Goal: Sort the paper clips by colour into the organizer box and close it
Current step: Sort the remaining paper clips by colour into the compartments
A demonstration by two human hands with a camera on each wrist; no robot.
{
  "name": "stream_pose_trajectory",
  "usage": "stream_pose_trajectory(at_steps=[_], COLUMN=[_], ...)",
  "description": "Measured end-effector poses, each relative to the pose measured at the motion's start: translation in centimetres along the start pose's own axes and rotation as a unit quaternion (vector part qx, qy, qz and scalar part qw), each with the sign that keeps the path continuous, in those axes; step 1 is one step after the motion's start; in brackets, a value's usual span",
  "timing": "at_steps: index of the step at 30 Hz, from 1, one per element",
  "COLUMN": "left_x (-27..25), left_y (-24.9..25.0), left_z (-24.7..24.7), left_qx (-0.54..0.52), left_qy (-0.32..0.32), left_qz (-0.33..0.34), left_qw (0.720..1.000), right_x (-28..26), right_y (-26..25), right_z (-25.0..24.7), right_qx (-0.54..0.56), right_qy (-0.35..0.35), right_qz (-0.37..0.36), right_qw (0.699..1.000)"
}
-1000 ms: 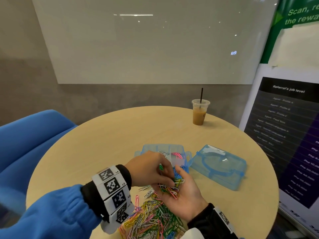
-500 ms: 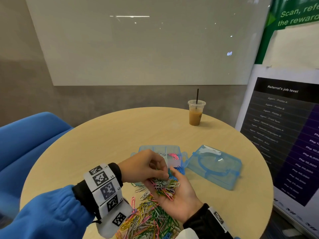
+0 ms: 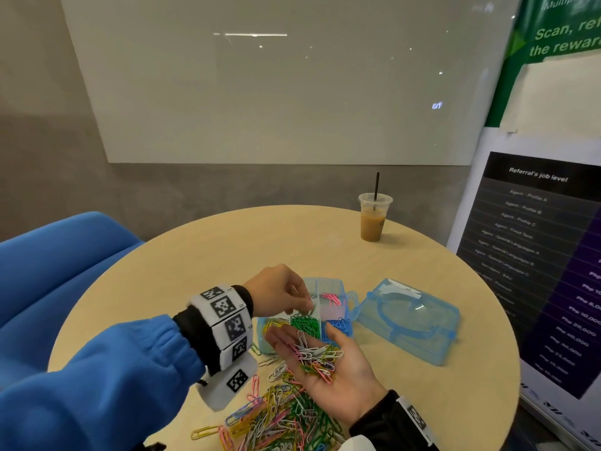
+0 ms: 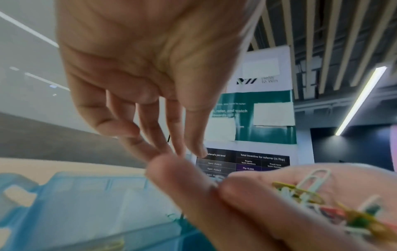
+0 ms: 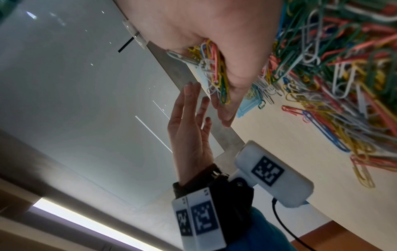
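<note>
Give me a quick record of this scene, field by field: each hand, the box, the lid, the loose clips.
left hand: over organizer box, fingertips pinched; clip unclear
right hand: palm up, cupping mixed paper clips
compartments: green, blue, pink, yellow visible
lid: detached, on table right of box
loose pile: mixed colours, near edge

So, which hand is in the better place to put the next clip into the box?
The left hand: it hovers right over the organizer box, fingers free. The right hand lies palm up, carrying mixed clips.
</note>
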State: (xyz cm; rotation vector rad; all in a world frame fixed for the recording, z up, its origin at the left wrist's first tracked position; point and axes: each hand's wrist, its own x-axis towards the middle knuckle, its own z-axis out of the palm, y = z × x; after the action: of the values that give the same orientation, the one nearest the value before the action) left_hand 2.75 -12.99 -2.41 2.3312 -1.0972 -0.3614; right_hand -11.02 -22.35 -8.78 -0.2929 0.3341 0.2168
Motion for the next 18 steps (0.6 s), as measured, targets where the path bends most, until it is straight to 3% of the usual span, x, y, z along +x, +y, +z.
stream_pose_trajectory(at_steps=[4,10,18], left_x=[-0.3,-2.0,-2.9], left_y=[0.5,1.0,0.6], left_z=[0.3,0.5,1.0], left_qx=[0.047,0.112,0.054], left_qy=[0.017,-0.082,-0.120], left_qz=[0.020,0.057,0.102], left_qw=[0.999,0.989,0.986], right_x=[0.2,0.1,0.2], right_y=[-0.1,-0.3,-0.2], right_z=[-0.2,-0.3,-0.3], right_qx=[0.002,0.009,0.015], right_qy=[0.009,0.006,0.013], right_qz=[-0.004,-0.028,-0.048], right_qw=[1.000,1.000,0.999])
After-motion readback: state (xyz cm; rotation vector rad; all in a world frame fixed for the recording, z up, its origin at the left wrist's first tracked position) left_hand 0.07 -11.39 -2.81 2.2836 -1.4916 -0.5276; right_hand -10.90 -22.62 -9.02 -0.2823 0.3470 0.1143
